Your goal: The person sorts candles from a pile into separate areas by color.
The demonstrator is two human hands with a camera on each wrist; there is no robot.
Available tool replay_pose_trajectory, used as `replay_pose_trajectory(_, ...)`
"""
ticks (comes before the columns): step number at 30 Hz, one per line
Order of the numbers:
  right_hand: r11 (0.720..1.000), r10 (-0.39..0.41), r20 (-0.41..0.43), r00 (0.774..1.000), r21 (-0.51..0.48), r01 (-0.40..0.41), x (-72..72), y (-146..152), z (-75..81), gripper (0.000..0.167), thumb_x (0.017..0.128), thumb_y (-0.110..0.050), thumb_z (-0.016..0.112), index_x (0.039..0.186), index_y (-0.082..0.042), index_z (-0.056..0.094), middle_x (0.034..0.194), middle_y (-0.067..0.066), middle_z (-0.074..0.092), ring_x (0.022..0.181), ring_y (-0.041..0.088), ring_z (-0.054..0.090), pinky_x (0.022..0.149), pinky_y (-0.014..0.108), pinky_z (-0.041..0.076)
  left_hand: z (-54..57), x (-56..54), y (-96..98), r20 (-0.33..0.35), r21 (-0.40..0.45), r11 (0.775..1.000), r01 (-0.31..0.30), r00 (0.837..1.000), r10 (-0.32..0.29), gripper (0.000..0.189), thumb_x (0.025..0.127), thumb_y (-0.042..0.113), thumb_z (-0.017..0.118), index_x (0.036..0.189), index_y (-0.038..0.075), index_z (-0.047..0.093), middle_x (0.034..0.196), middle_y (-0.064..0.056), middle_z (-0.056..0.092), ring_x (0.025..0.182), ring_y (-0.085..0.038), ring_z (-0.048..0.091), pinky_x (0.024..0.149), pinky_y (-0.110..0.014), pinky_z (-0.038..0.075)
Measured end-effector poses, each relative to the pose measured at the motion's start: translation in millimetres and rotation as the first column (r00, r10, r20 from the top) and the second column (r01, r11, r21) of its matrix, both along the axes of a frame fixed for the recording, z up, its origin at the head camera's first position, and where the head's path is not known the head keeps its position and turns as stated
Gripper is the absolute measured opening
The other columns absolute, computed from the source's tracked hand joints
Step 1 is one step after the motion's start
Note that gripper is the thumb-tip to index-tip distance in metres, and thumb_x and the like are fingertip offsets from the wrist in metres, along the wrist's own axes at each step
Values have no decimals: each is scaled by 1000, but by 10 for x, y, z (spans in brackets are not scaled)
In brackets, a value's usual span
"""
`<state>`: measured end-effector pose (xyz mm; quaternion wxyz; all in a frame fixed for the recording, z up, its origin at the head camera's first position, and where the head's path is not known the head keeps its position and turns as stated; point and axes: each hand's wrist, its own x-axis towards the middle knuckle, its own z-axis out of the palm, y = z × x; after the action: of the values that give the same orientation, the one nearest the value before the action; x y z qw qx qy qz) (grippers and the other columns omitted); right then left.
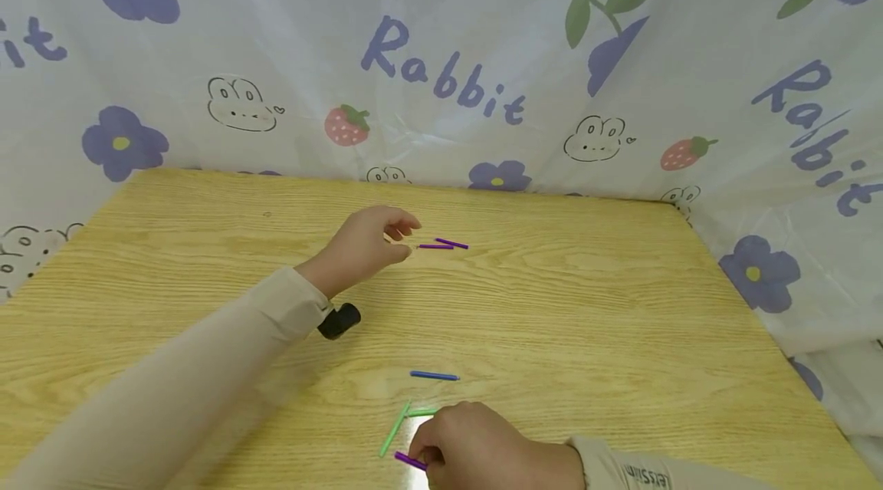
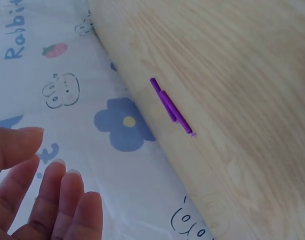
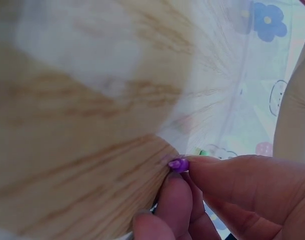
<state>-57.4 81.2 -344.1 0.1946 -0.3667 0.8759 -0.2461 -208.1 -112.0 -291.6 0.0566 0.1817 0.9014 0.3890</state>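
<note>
Two thin purple sticks [image 2: 176,112] lie touching each other on the wooden table, toward its far side. Just left of them in the head view is my left hand [image 1: 369,245], raised with thumb and fingers apart and nothing between them. Close to the near edge of the head view, my right hand [image 1: 483,444] pinches another purple stick [image 1: 410,462] between thumb and fingers. Its narrow tip shows in the right wrist view, while my fingers cover the rest. Beside that hand lie two green sticks [image 1: 395,429], one partly hidden by it. Beyond them rests a blue stick [image 1: 434,376].
The wood-grain table [image 1: 586,321] fills the lower view. A white sheet [image 1: 441,145] printed with rabbits, flowers and strawberries hangs along its far and right sides. A black wrist camera [image 1: 339,320] sits at my left cuff. Bright glare lies near my right hand.
</note>
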Motion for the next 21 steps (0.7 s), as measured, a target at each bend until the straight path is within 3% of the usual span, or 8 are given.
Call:
replay_pose_trajectory(9,1000,-9,47,999,5,9,-3,1,3,22,76,3,66,83,-16,73,64,-21,51,58,-8,44,56,10,40,39,254,-103,49,85,995,-51,998,47,37,90,7,63,127,4,60,117,-14,61,106,-28,58,85,-40,51)
replay_pose_trajectory(15,1000,7,14,1000,-13,-7,-2,4,-7,22,76,3,66,83,-16,74,65,-21,52,59,-9,44,56,8,39,70,439,-141,114,170,982,-78,992,59,39,90,9,65,128,3,59,117,-14,61,106,-27,58,83,-37,51)
replay_pose_trajectory(21,999,14,-26,1000,-30,-15,2,15,-3,22,74,4,66,80,-16,73,64,-22,51,59,-11,42,56,6,38,14,612,-140,163,199,976,-90,985,58,37,89,10,66,125,3,61,113,-12,62,101,-24,59,80,-35,50)
